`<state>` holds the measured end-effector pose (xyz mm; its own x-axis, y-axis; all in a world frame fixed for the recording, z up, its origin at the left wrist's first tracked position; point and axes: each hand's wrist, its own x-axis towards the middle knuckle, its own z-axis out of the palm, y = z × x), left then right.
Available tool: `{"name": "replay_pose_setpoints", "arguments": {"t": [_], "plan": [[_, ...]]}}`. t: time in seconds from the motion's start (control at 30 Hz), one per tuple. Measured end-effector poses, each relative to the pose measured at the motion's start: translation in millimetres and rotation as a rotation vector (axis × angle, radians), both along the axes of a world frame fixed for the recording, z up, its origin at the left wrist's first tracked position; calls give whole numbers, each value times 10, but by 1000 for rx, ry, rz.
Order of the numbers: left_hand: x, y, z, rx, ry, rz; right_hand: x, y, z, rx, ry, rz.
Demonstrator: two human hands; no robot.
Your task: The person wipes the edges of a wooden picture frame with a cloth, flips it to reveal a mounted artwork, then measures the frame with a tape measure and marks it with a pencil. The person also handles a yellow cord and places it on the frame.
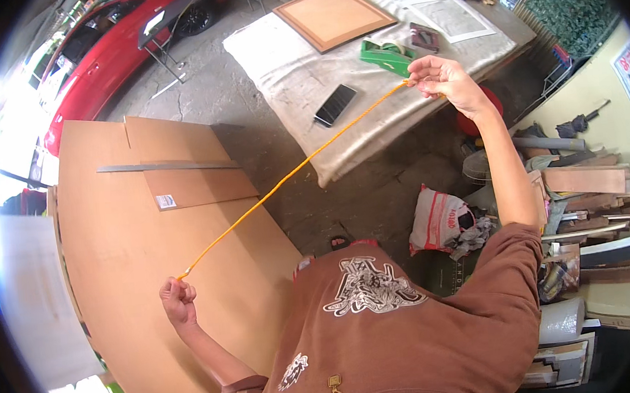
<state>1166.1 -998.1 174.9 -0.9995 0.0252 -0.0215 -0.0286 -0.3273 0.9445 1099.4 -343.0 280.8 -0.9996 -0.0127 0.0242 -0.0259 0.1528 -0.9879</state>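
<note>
A yellow cord runs taut on a slant across the view, pulled between my two hands. My left hand is closed on its lower end, above the large brown board at the left. Farther off and higher, my right hand pinches the other end beside the cloth-covered table. Just behind the right hand lies a green tape dispenser. Beneath the cord, a black phone rests on the white cloth.
A framed brown panel lies on the table's far side. A metal straightedge rests on the large brown board. To the right are a white-and-red sack and stacked wood offcuts. A red car stands far left.
</note>
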Motion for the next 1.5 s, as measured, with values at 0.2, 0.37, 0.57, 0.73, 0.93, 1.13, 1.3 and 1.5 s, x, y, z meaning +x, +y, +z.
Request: {"name": "replay_pose_setpoints", "arguments": {"t": [0.2, 0.37, 0.57, 0.73, 0.93, 1.13, 1.3, 1.5], "plan": [[-1487, -242, 10, -204, -170, -62, -1397, -107, -642, 259, -83, -49], [-3161, -343, -292, -270, -157, -254, -2386, -176, -1074, 541, -21, -208], [-5444, -22, -228, -569, -202, -506, -3409, -199, -1382, 802, 41, -483], [-6997, 467, -81, -832, -127, -728, -3853, -200, -1673, 803, 62, -778], [-8739, 1413, -210, -1107, 162, -844, -4502, -201, -2343, 687, -55, -1123], [-10481, 2837, -607, -1315, 539, -782, -4981, 16, -3048, 820, -204, -1347], [-11366, 4292, -1116, -1050, 650, -863, -5018, 142, -3245, 830, -402, -1470], [-11758, 5824, -1759, -1069, 671, -1038, -4955, 15, -3276, 872, -818, -1656]]}}
